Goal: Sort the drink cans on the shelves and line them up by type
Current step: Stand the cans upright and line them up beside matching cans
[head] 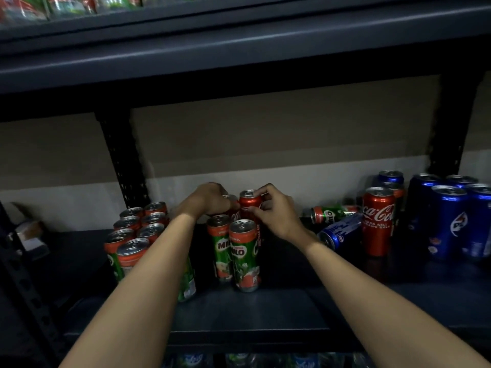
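Deep on the dark shelf (265, 309), in the head view, two red cola cans are being held side by side at the back of the middle cluster. The right-hand one, a red Coca-Cola can (249, 204), is being pinched near its rim by the curled fingers of the right hand (276, 216). The second red can (235, 212) is being gripped by the left hand (210, 199), whose grip is being kept curled over it, hiding most of it. Just in front, two green Milo cans (240, 253) are being kept upright, touching each other. To the left, a block of Milo cans (138, 229) is being lined in rows. To the right, a Milo can (332, 212) and a blue Pepsi can (341, 231) are lying on their sides beside an upright Coca-Cola can (377, 221); upright blue Pepsi cans (449, 219) are being grouped at the far right.
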